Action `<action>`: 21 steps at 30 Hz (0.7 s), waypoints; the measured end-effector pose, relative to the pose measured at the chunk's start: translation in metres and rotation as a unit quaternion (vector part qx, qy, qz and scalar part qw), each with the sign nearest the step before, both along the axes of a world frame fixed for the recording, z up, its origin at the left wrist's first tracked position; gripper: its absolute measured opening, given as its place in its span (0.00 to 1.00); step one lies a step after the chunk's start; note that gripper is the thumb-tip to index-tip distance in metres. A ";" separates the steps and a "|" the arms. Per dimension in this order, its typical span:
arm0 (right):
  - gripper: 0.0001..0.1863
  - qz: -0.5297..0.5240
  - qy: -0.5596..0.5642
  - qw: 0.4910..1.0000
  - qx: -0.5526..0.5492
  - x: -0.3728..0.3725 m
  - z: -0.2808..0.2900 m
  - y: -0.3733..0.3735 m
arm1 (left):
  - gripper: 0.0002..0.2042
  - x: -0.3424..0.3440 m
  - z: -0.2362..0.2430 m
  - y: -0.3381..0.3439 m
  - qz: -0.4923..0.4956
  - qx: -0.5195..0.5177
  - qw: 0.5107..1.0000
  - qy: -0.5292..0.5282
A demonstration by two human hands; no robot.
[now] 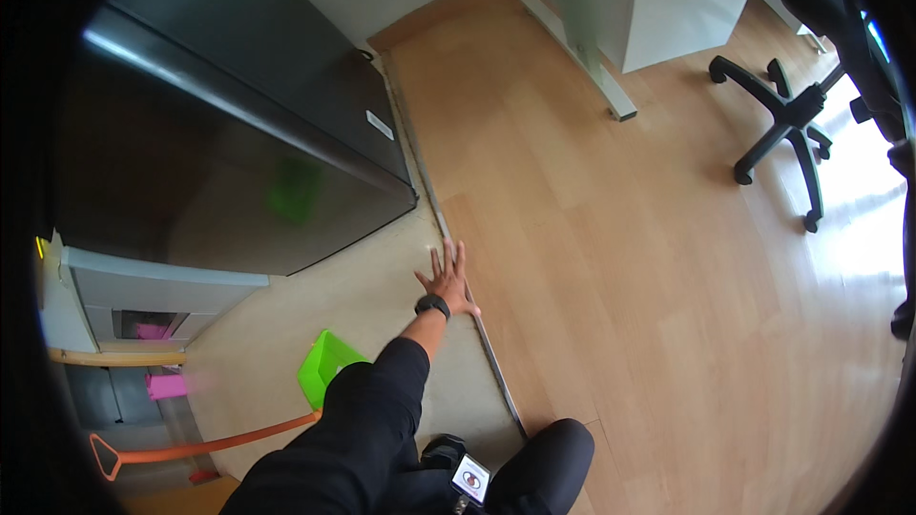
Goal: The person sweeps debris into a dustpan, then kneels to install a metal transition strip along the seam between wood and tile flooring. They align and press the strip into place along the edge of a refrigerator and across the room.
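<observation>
My left hand [448, 281], with a dark band on its wrist, is stretched out, fingers spread, over or on the metal floor strip [491, 353] between pale flooring and wood-look boards; I cannot tell whether it touches. It holds nothing. A green plastic dustpan or scoop [320, 358] lies left of my forearm, partly hidden behind it. A long orange handle [219, 441] with a loop end runs toward it from the lower left. My right hand is out of view.
A dark refrigerator-like cabinet [239, 172] stands at upper left, a grey unit [143, 291] and pink object [167, 384] beside it. A white desk panel [677, 0] and wheeled black chair [792, 110] are at upper right. My bent knee [549, 467] and hanging badge are at bottom.
</observation>
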State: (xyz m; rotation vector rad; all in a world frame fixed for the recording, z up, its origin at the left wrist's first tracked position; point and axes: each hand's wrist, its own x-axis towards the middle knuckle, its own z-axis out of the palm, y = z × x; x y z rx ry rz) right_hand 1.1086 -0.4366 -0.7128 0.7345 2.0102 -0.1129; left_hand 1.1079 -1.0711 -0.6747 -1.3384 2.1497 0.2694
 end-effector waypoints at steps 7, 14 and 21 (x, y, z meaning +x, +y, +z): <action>0.56 -0.009 0.004 0.999 -0.051 -0.030 0.009 -0.020 | 0.76 0.008 -0.014 -0.050 0.049 0.093 0.994 0.002; 0.49 0.046 0.057 0.979 -0.193 -0.115 0.025 -0.011 | 0.76 0.028 -0.038 -0.047 0.080 0.073 0.991 0.079; 0.48 0.358 0.346 0.855 -0.148 -0.227 -0.024 -0.191 | 0.78 0.024 -0.031 -0.056 0.092 0.090 0.988 0.082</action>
